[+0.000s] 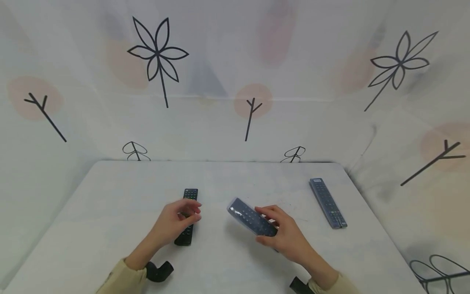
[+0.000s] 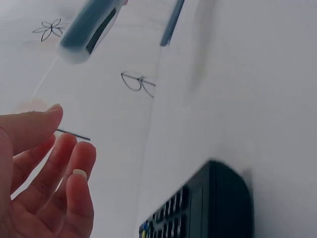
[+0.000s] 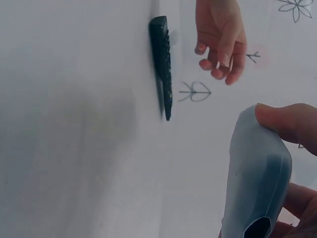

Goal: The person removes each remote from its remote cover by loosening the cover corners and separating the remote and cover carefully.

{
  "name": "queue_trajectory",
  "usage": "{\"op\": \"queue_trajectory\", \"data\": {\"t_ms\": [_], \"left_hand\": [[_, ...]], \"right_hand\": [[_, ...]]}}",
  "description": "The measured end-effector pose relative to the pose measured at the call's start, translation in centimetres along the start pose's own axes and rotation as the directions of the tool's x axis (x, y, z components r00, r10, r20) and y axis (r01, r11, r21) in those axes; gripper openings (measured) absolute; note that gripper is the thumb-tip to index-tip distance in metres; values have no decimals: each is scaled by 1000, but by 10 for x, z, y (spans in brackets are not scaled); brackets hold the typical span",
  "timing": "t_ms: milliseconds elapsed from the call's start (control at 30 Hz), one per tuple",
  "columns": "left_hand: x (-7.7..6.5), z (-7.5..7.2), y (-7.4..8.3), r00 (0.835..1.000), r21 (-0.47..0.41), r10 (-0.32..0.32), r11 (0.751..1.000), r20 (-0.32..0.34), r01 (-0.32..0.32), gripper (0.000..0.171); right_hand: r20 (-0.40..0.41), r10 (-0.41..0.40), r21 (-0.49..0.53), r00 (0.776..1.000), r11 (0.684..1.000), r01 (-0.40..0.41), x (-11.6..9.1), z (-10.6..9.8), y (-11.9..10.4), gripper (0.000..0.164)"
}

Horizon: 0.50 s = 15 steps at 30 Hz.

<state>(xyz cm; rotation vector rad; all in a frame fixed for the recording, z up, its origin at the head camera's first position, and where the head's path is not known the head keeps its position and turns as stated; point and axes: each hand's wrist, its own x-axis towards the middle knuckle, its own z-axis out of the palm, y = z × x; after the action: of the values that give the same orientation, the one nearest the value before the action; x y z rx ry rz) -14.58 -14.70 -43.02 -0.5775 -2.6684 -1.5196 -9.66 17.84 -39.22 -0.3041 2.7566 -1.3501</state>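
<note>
My right hand (image 1: 288, 234) grips a remote control (image 1: 249, 216) in a translucent bluish cover, thumb on one side and fingers on the other. It is held above the white table, tilted, and casts a shadow below; the right wrist view shows the cover's opening (image 3: 257, 228) at one end. A bare black remote (image 1: 184, 239) lies on the table at left, its middle hidden behind my left hand (image 1: 175, 220) in the head view. That hand hovers over it, holding nothing, fingers loosely curved with thumb and fingertips apart. In the left wrist view the black remote (image 2: 198, 208) sits apart from the fingers.
Another covered remote (image 1: 328, 203) lies slanted on the right side of the white table (image 1: 121, 204). Behind and beside the table hangs a pale cloth (image 1: 205, 130) with leaf and twig drawings. Black wrist mounts (image 1: 160, 272) stick out near both sleeves.
</note>
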Motion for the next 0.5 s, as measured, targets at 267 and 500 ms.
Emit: {"op": "queue_trajectory", "data": {"t_ms": [267,500], "left_hand": [[3,15,18,988,-115,153,982,20,-150,42],[4,22,30,974,-169,228,960,8,-224,47]], "right_hand": [[97,-69,59,993,996,64,-4,6,-8,70],[181,-117,163,977,983,88,-4,11,-10,66]]}}
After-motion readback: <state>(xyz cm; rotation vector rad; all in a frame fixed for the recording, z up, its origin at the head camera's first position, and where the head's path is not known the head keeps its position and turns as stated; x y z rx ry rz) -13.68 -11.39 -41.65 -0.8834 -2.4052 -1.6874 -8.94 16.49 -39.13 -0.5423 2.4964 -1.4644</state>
